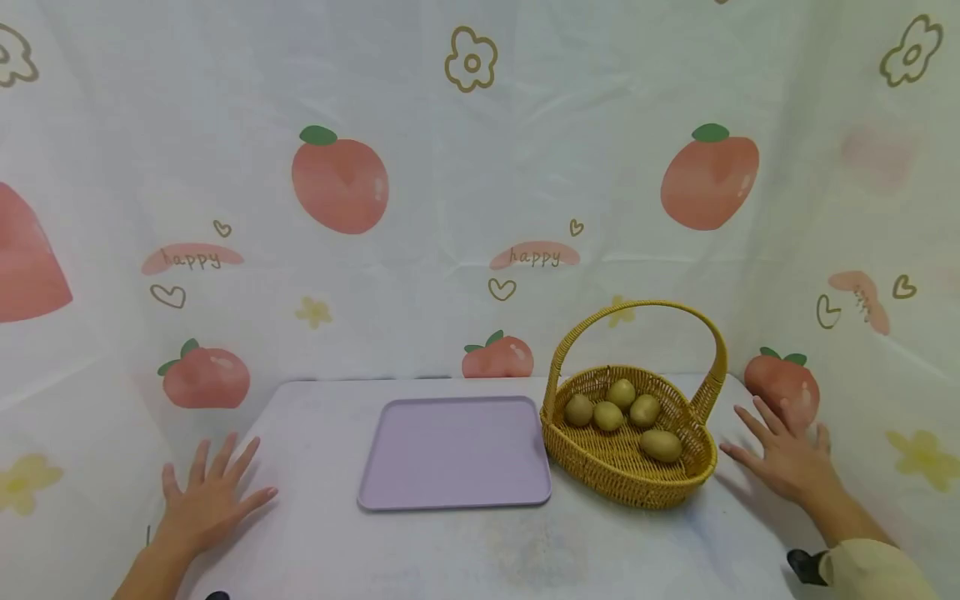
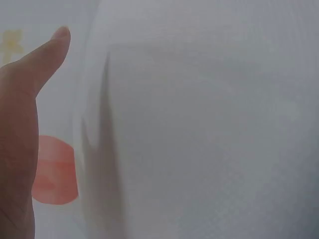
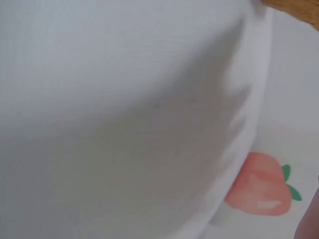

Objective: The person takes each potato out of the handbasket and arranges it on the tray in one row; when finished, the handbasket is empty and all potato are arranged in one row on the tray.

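Observation:
My left hand (image 1: 206, 507) is spread at the table's left edge, its fingers apart and nothing in them. In the left wrist view its thumb (image 2: 47, 57) stretches over the white surface. At the right edge my right hand (image 1: 791, 458) is spread too, holding nothing, just right of a yellow wicker basket (image 1: 630, 487) with a tall arched handle. Several brownish-green, egg-shaped fruits, perhaps kiwis (image 1: 661, 446), lie inside the basket. Left of it, a flat light-purple tray (image 1: 457, 454) lies on the table. A sliver of the right hand (image 3: 309, 221) shows in the right wrist view.
The white table (image 1: 307, 467) carries the tray and the basket, which stand close together. A white curtain (image 1: 420, 192) printed with peaches, flowers and hearts hangs behind and along both sides. A dark strap end (image 1: 806, 567) shows by the right wrist.

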`<state>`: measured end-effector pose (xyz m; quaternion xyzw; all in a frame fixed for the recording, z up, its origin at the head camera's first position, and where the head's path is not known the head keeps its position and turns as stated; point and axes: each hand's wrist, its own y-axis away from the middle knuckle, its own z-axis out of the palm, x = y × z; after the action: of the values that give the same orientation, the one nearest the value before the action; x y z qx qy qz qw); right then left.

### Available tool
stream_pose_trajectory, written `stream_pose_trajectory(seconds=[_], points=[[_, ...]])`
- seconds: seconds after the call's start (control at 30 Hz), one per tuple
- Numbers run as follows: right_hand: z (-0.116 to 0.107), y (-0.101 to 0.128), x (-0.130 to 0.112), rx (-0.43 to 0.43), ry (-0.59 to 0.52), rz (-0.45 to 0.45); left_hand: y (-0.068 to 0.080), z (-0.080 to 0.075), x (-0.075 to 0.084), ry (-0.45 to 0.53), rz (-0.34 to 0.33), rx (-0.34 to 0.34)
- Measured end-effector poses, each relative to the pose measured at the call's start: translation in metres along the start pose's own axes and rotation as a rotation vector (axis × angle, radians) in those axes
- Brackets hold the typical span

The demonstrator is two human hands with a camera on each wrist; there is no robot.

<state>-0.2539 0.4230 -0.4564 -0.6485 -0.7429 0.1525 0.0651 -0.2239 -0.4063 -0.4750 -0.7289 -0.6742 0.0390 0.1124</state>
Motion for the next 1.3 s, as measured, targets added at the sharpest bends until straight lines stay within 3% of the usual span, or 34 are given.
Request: stream_pose_trajectory(seconds=[0.37, 0.7, 0.83, 1.03, 1.3], points=[[-0.021, 0.015, -0.018, 0.138, -0.141, -0.011, 0.002, -0.011, 0.016, -0.016, 0.095, 0.111], [-0.029, 0.023, -0.056, 0.318, -0.275, -0.144, 0.002, -0.015, 0.041, 0.026, 0.183, 0.254], [-0.031, 0.022, -0.069, 0.343, -0.321, -0.184, 0.001, -0.017, 0.053, 0.078, 0.200, 0.274], [-0.036, 0.015, -0.092, 0.308, -0.434, -0.214, -0.005, -0.020, 0.070, 0.189, 0.210, 0.271], [-0.042, 0.001, -0.116, 0.135, -0.648, -0.195, -0.011, -0.022, 0.091, 0.329, 0.270, 0.288]])
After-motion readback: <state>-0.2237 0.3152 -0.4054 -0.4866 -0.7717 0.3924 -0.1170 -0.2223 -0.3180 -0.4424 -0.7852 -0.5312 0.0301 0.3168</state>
